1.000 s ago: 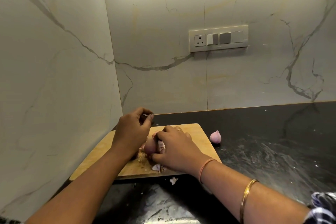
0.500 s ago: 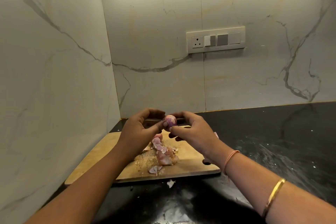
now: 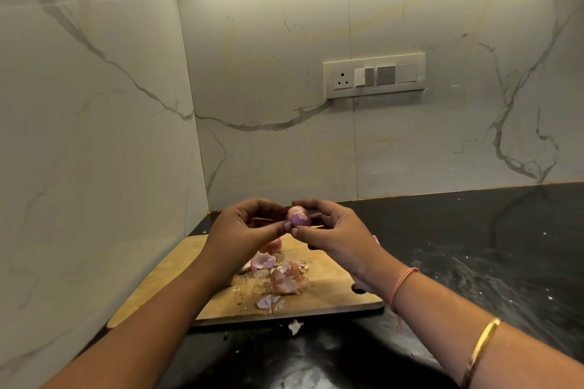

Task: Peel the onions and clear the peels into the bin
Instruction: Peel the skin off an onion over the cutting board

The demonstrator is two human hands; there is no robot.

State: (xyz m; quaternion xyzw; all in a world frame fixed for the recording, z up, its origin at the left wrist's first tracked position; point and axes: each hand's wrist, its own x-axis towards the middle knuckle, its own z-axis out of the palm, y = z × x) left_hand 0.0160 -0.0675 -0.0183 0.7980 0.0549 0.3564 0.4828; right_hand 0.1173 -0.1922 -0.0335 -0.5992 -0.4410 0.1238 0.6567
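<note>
Both hands raised above cutting board [image 3: 331,278]. Left hand [image 3: 243,230] and right hand [image 3: 338,235] fingers pinching small onion [image 3: 298,217]. Peels [image 3: 284,278] heaped on board.

Both arms are reaching inward, held raised.
Left hand [image 3: 243,227] and right hand [image 3: 335,234] are pinching one onion [image 3: 298,218] between curled fingertips [image 3: 286,226].

The left hand [image 3: 243,230] half hides 1 onion [image 3: 272,246] on the board [image 3: 331,281].
</note>
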